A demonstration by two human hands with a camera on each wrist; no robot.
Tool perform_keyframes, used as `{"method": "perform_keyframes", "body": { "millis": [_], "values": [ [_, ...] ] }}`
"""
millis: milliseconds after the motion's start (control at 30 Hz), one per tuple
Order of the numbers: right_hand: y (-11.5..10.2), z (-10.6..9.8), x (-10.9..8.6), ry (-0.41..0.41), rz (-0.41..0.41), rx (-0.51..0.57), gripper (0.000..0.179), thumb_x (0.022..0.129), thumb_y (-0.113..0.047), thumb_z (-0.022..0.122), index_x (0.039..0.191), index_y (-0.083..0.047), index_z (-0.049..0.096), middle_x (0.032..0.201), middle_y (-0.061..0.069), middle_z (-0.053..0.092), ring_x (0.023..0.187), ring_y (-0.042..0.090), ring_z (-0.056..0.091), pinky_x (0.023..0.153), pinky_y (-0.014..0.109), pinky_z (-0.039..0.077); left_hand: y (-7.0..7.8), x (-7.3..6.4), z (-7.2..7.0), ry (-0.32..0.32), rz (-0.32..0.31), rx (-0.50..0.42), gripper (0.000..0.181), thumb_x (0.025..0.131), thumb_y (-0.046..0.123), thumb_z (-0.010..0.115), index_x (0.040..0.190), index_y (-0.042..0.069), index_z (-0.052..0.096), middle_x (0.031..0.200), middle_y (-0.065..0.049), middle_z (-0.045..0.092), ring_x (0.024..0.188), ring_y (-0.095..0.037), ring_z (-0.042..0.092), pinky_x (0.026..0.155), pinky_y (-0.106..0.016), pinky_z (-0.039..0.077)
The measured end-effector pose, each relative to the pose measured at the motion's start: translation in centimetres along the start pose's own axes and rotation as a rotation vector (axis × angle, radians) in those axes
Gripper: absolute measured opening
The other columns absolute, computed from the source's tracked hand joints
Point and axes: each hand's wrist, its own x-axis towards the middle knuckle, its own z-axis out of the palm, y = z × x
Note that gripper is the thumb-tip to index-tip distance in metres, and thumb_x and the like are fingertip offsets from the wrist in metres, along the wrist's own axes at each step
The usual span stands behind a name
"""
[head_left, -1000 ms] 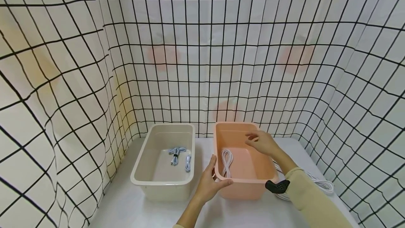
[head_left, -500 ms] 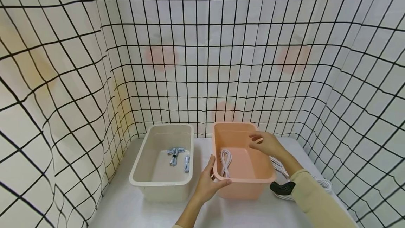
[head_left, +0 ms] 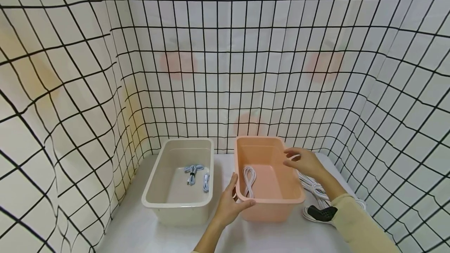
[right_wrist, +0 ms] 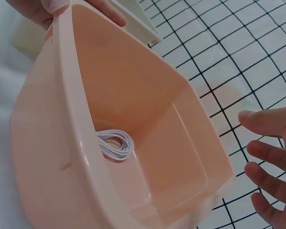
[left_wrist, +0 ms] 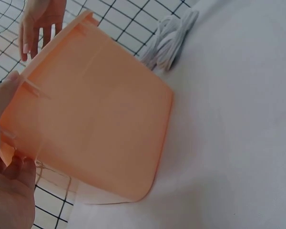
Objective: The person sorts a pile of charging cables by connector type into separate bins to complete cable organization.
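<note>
My left hand (head_left: 226, 207) grips the front left corner of a peach plastic bin (head_left: 270, 211), thumb on the front rim and fingers on its left side. A looped white cable (head_left: 249, 180) lies inside on the left of the floor; the right wrist view shows its coil (right_wrist: 118, 144) too. Over the bin's right rim hovers my right hand (head_left: 305, 163), fingers loosely bent and holding nothing. On the table to the right lie bundled white cables (head_left: 314, 187), partly hidden behind the right forearm.
A cream bin (head_left: 181, 213) stands to the left, holding a light blue cable bundle (head_left: 192, 174) with a black tie and a second blue bundle (head_left: 206, 183). Black netting over white cloth encloses the back and both sides of the white table (head_left: 242, 237).
My right hand has drifted right, from over the bin's inside to its right rim, uncovering more of the white cables. The left hand keeps its hold on the bin.
</note>
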Motion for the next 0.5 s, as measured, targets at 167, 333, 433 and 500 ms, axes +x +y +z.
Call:
{"method": "perform_keyframes", "body": {
  "millis": [167, 333, 433, 500],
  "values": [
    [1.0, -0.3, -0.6, 0.028, 0.024, 0.006, 0.053, 0.094, -0.035, 0.078, 0.134, -0.002, 0.066, 0.122, 0.019, 0.068, 0.106, 0.036, 0.067, 0.08, 0.044, 0.059, 0.1, 0.1, 0.0, -0.001, 0.003, 0.002, 0.113, 0.083, 0.025, 0.09, 0.165, 0.003, 0.016, 0.17, -0.017, 0.009, 0.148, -0.042, 0.029, 0.111, -0.05, 0.038],
    [2.2, -0.6, -1.5, 0.045, 0.04, -0.004, 0.049, 0.095, -0.032, 0.078, 0.132, -0.001, 0.066, 0.125, 0.019, 0.068, 0.106, 0.037, 0.066, 0.079, 0.044, 0.059, 0.1, 0.1, 0.0, 0.004, 0.005, -0.002, 0.114, 0.082, 0.024, 0.091, 0.165, 0.003, 0.016, 0.17, -0.016, 0.01, 0.147, -0.041, 0.03, 0.111, -0.049, 0.038],
    [2.9, -0.9, -2.3, 0.073, 0.031, -0.005, 0.044, 0.095, -0.028, 0.078, 0.129, -0.002, 0.068, 0.123, 0.019, 0.068, 0.105, 0.037, 0.066, 0.078, 0.046, 0.059, 0.0, 0.1, 0.0, 0.002, 0.007, -0.003, 0.113, 0.083, 0.024, 0.091, 0.165, 0.002, 0.015, 0.17, -0.017, 0.009, 0.148, -0.041, 0.029, 0.111, -0.049, 0.038],
    [3.5, -1.1, -2.8, 0.085, 0.005, -0.015, 0.042, 0.096, -0.027, 0.077, 0.128, -0.001, 0.069, 0.122, 0.019, 0.069, 0.104, 0.037, 0.066, 0.078, 0.048, 0.059, 0.0, 0.0, 0.0, 0.005, 0.009, 0.002, 0.113, 0.083, 0.024, 0.091, 0.164, 0.001, 0.016, 0.17, -0.017, 0.009, 0.148, -0.041, 0.029, 0.111, -0.049, 0.038]
  ]
}}
